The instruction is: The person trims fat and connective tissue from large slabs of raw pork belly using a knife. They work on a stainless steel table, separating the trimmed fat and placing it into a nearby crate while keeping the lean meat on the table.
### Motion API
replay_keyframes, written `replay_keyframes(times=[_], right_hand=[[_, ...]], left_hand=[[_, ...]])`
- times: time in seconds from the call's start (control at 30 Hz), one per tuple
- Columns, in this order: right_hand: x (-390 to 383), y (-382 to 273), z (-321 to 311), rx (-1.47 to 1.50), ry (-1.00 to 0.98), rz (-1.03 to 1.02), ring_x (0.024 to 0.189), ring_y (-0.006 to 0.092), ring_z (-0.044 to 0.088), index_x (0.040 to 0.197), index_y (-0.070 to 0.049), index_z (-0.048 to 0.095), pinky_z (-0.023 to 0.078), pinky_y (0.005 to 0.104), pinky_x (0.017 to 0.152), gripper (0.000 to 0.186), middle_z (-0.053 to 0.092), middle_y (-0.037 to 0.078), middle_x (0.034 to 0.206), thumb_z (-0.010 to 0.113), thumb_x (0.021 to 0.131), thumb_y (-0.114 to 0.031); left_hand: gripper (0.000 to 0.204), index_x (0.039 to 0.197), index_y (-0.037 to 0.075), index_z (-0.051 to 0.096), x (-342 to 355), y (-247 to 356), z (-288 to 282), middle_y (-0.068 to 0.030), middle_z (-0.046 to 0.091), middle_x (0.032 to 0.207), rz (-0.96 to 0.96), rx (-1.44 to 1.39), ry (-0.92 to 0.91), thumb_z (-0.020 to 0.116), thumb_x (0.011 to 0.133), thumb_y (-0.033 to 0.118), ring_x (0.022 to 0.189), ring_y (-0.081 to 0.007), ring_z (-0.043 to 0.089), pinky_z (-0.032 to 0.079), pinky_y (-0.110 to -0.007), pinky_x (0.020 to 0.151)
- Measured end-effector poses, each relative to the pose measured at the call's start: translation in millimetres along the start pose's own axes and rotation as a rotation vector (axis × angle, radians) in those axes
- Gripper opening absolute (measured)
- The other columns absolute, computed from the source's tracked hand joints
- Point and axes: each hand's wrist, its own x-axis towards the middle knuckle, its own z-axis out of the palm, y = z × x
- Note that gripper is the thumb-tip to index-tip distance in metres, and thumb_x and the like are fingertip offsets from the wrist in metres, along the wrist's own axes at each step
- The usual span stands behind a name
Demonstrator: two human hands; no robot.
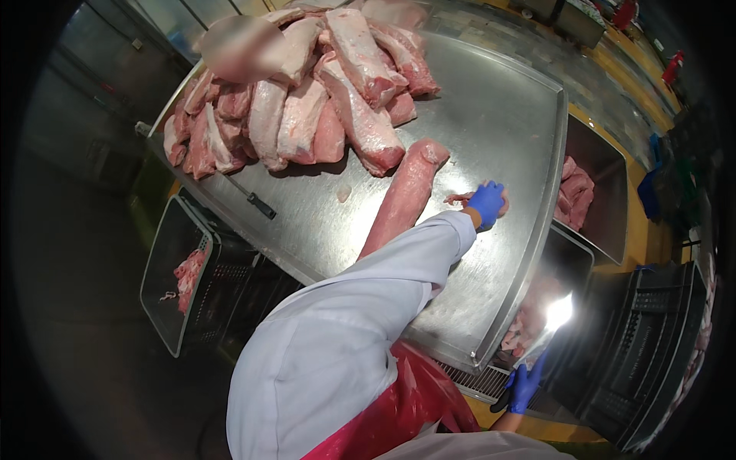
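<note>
My left hand (486,202), in a blue glove, reaches across the steel table (491,299) with fingers curled over a small piece of meat (460,200). Beside it lies a long pink loin (401,201), partly hidden by my sleeve. My right hand (523,387), also gloved blue, is low at the right, gripping a knife (541,343) whose blade shines with glare over a steel bin (583,261) holding meat scraps. A large pile of fatty meat cuts (340,100) covers the table's far end. A second, dark-handled tool (261,205) lies near the left edge.
A dark perforated crate (201,299) with trimmings stands left of the table. A second bin (622,207) with pink meat is at the right, beside stacked black crates (644,337). Behind are a tiled floor (537,54) and red objects (671,67).
</note>
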Motion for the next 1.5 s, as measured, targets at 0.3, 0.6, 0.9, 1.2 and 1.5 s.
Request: replay_keyframes(times=[0.3, 0.6, 0.9, 1.2, 1.5], right_hand=[[1, -5, 51, 0.090, -0.194, 0.071, 0.057, 0.0088, 0.048, 0.163, -0.019, 0.022, 0.041, 0.0223, 0.047, 0.083, 0.060, 0.011, 0.115, 0.048, 0.089, 0.008], [91, 25, 82, -0.455, -0.314, -0.328, 0.065, 0.0050, 0.047, 0.162, -0.016, 0.022, 0.044, 0.0206, 0.055, 0.079, 0.056, 0.002, 0.114, 0.056, 0.093, 0.000], [54, -69, 147, -0.078, -0.476, -0.054, 0.053, 0.0045, 0.046, 0.164, -0.027, 0.016, 0.043, 0.0208, 0.050, 0.079, 0.053, -0.004, 0.068, 0.052, 0.098, -0.001], [18, -57, 159, -0.213, -0.428, 0.040, 0.049, 0.0088, 0.051, 0.163, -0.032, 0.017, 0.046, 0.0268, 0.048, 0.078, 0.056, 0.002, 0.064, 0.056, 0.099, -0.010], [64, -70, 271, -0.755, -0.392, -0.238, 0.064, 0.0317, 0.067, 0.161, -0.019, 0.019, 0.055, 0.0444, 0.066, 0.069, 0.068, 0.024, 0.081, 0.045, 0.098, -0.017]], left_hand=[[0.015, 0.098, 0.005, 0.063, -184, -51, -123, -0.0046, 0.061, 0.087, 0.055, -0.801, 0.389, 0.065, 0.089, 0.016, 0.081, -0.0181, 0.059, 0.049, -0.035, 0.074], [0.023, 0.107, 0.005, 0.063, -635, -203, -418, -0.0043, 0.063, 0.099, -0.922, -0.475, 0.908, 0.066, 0.085, 0.010, 0.086, -0.0125, 0.061, 0.053, -0.029, 0.065], [0.064, 0.126, 0.000, 0.062, -597, -243, -285, -0.0266, 0.063, 0.124, -0.844, 0.548, 0.313, 0.083, 0.075, 0.032, 0.119, -0.0409, 0.059, 0.047, -0.049, 0.101], [0.078, 0.151, 0.001, 0.030, -266, -41, -80, -0.0335, 0.024, 0.154, -0.642, -0.183, 0.185, 0.063, 0.089, 0.035, 0.137, -0.0541, 0.032, 0.033, -0.064, 0.107], [0.068, 0.153, 0.008, 0.033, -203, 3, -39, -0.0322, 0.013, 0.161, -0.463, -0.122, 0.269, 0.054, 0.093, 0.033, 0.146, -0.0543, 0.015, 0.018, -0.065, 0.115]])
